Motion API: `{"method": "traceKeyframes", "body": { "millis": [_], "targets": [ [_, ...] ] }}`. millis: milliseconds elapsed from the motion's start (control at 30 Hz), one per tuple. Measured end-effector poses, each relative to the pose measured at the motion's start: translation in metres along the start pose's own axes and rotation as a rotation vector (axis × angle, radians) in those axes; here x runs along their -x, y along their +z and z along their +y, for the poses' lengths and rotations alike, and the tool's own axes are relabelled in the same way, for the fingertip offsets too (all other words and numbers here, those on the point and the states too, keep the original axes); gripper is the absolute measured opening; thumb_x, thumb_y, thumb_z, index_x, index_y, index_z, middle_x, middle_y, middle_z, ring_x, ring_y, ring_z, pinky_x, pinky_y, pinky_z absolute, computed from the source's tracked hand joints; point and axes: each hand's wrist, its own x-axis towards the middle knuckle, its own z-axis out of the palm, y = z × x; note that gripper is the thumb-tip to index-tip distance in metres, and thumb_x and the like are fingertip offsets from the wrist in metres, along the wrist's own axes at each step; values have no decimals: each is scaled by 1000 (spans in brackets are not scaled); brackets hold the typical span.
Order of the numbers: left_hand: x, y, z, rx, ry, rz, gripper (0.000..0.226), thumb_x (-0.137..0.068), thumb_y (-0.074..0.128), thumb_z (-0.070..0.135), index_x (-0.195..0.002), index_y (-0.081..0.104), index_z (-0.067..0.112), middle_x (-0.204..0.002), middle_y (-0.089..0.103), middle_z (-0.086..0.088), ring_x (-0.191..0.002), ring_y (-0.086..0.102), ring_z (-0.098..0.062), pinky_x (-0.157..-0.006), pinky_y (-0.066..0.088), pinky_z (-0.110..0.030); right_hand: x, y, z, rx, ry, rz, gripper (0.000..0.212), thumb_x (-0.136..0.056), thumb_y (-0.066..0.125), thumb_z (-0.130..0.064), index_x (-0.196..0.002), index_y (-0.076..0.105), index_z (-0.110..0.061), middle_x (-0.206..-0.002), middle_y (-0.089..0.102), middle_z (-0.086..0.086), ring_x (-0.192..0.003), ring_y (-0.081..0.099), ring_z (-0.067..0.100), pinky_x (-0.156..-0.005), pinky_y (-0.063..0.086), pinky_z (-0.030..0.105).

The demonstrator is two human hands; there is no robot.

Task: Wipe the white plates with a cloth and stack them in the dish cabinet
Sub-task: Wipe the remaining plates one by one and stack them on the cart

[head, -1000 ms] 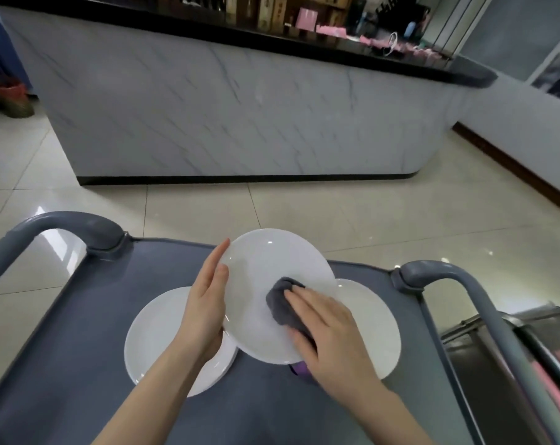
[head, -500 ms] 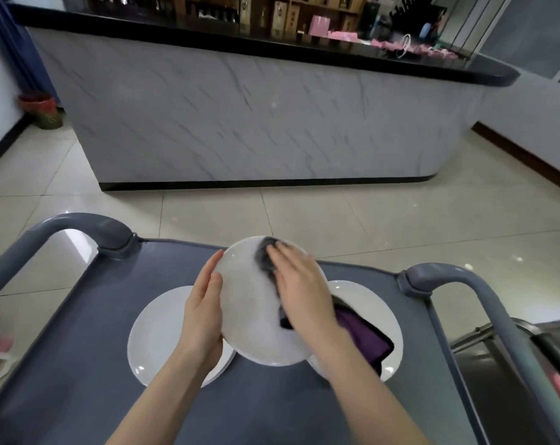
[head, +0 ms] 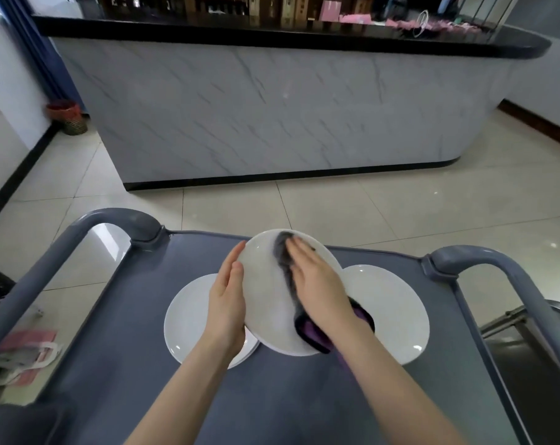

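Note:
I hold a white plate (head: 264, 303) tilted up over the grey cart tray (head: 118, 374). My left hand (head: 227, 303) grips its left rim. On the plate's face, my right hand (head: 317, 284) lies flat with straight fingers, pressing a grey and purple cloth (head: 285, 268) whose lower end hangs past the plate's bottom edge. A second white plate (head: 188, 316) lies on the tray at the left, partly under my left hand. A third white plate (head: 397, 309) lies at the right, partly behind the held plate. No dish cabinet is visible.
The cart has raised grey handles at the far left (head: 118, 221) and far right (head: 487, 261). A marble-fronted counter (head: 272, 107) stands across the tiled floor. A red basket (head: 67, 118) sits by the left wall, a pink bag (head: 25, 351) on the floor, and a steel surface (head: 529, 354) at the right.
My right hand moved the cloth from the plate's middle up to its top edge, and the cloth spread out long under my palm. My view shifted a little to the left.

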Motion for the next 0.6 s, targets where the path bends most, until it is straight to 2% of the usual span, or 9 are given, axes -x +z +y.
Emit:
{"method": "traceKeyframes", "body": {
  "millis": [100,167,267,333,467,533,600],
  "targets": [
    [5,-2,4,25,-4,-12,32,-110,36,31,-122,59,50,-120,67,28,-105,65,8,-79,55,-17,11,-13,3,112,41,62,45,-104,43,-21,-149,42,-16,-155,39,-2,-142,36,15,-114,22,18],
    [6,-3,6,37,-5,-7,32,-110,36,31,-120,60,50,-114,68,31,-100,66,10,-73,54,-14,34,-19,-6,154,-39,42,48,-102,36,-30,-147,45,-20,-154,40,-7,-139,39,10,-110,27,17],
    [4,-1,10,36,11,7,33,-110,35,32,-123,62,45,-124,69,19,-114,65,-1,-91,52,-25,62,-16,-31,83,-259,-90,49,-97,37,-29,-143,51,-19,-152,44,-8,-137,40,6,-114,24,15],
    [4,5,12,18,24,-25,31,-109,39,36,-129,62,40,-123,72,10,-115,66,-7,-99,51,-29,54,-10,-43,32,-339,-97,48,-98,37,-23,-144,48,-15,-152,43,-5,-139,38,7,-117,21,17],
    [7,9,15,-10,94,-50,30,-108,43,29,-133,58,38,-126,69,16,-115,63,4,-100,49,-22,13,-3,-40,-32,-221,-52,49,-103,38,-23,-152,36,-26,-159,30,-13,-145,28,3,-117,24,20],
    [9,8,14,-21,100,-52,32,-108,44,28,-131,58,43,-124,67,24,-111,63,9,-96,49,-20,1,-1,-23,3,-119,-11,50,-104,42,-18,-152,34,-27,-160,29,-9,-145,29,8,-117,28,28],
    [10,5,15,-12,84,-36,32,-108,43,29,-126,60,48,-116,69,29,-102,65,11,-87,51,-21,-4,-6,-3,79,-38,73,49,-101,44,-11,-150,40,-19,-157,36,0,-143,36,18,-116,33,34]
  ]
}}
